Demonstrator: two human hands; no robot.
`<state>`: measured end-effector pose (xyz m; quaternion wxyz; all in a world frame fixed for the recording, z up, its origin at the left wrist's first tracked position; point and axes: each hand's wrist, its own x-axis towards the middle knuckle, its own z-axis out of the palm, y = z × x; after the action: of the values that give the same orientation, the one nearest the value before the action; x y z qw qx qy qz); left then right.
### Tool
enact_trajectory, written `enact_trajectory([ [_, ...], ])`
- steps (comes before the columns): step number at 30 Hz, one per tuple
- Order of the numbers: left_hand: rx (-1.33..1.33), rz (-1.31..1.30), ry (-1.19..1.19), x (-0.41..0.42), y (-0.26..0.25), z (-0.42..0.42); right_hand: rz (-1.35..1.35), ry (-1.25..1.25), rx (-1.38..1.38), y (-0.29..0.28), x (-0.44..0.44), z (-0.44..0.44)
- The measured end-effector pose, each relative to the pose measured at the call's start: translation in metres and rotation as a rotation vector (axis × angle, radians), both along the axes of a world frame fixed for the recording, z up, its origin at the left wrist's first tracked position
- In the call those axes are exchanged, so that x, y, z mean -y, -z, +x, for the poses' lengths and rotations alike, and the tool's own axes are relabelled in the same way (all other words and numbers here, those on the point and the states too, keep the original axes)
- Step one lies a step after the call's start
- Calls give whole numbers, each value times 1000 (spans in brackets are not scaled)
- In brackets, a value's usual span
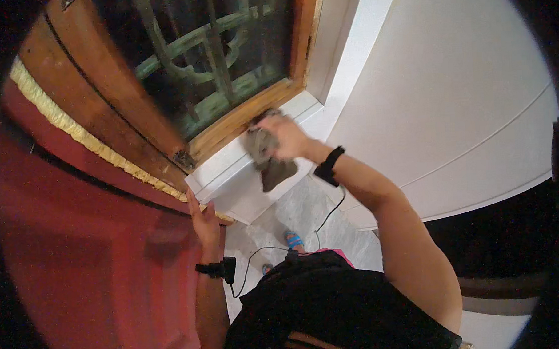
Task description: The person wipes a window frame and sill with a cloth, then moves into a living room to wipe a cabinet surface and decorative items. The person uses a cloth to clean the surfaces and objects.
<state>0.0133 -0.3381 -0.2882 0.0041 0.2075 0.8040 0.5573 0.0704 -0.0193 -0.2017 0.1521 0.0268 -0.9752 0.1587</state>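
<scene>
A crumpled grey-brown cloth (272, 168) is gripped in my right hand (287, 137), which is slightly blurred. The cloth lies against the white window sill (233, 160), and one corner hangs down over its front. Just above runs the bottom rail of the wooden window frame (241, 125). My left hand (205, 223) is at the left end of the sill, fingers pointing up, by the edge of the red panelled door (79, 255). It holds nothing that I can see; whether its fingertips touch the sill end is unclear.
Behind the window glass (175, 99) stand pale green bars (215, 61). Yellow foam (93, 144) lines the gap between wooden frame and door. A white wall panel (443, 99) rises at right. Thin black cables (250, 258) run from both wrist straps above the grey tiled floor (299, 210).
</scene>
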Motion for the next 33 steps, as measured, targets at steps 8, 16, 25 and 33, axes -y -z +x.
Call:
enact_trajectory([
  [8,-10,52,39,-3,5,4,40,473,170,-23,-95,21],
  [16,-38,68,41,-4,4,-4,-7,519,-39,-4,-72,45],
  [25,-64,-66,-19,-4,6,-6,-485,855,-21,20,-56,128],
  [33,-53,-2,-48,-4,5,-4,529,452,-590,-158,-45,69],
])
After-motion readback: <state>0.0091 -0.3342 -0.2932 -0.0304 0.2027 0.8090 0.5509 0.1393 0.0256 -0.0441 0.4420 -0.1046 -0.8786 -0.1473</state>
